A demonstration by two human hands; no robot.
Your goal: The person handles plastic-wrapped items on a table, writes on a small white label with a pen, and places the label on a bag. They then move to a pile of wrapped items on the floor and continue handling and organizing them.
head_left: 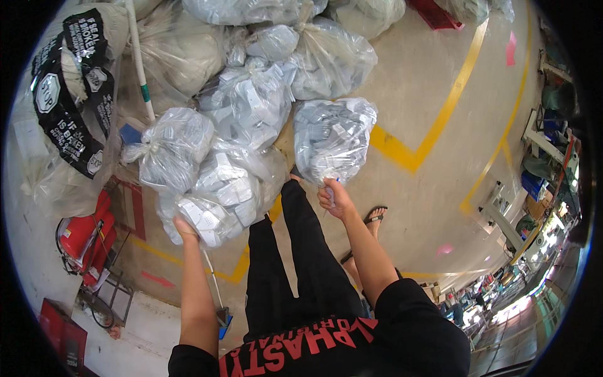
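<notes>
My right hand (336, 198) is closed around the gathered neck of a clear plastic bag (336, 135) packed with white and grey pieces. That bag is in front of my legs, a little to the right. My left hand (186, 230) touches the lower edge of another clear bag (229, 182), also full of white box-like pieces. The fingers of this hand are hidden by the bag. A smaller tied bag (176, 147) rests against the upper left of that one. Farther off, more filled bags (251, 103) are heaped together.
Yellow floor lines (413, 160) cross the floor on the right. A red fire extinguisher (88, 242) stands at the left wall. A pale pole (139, 63) leans among the bags. Another person's sandalled foot (375, 215) is by my right forearm. Cluttered workbenches (534, 188) line the far right.
</notes>
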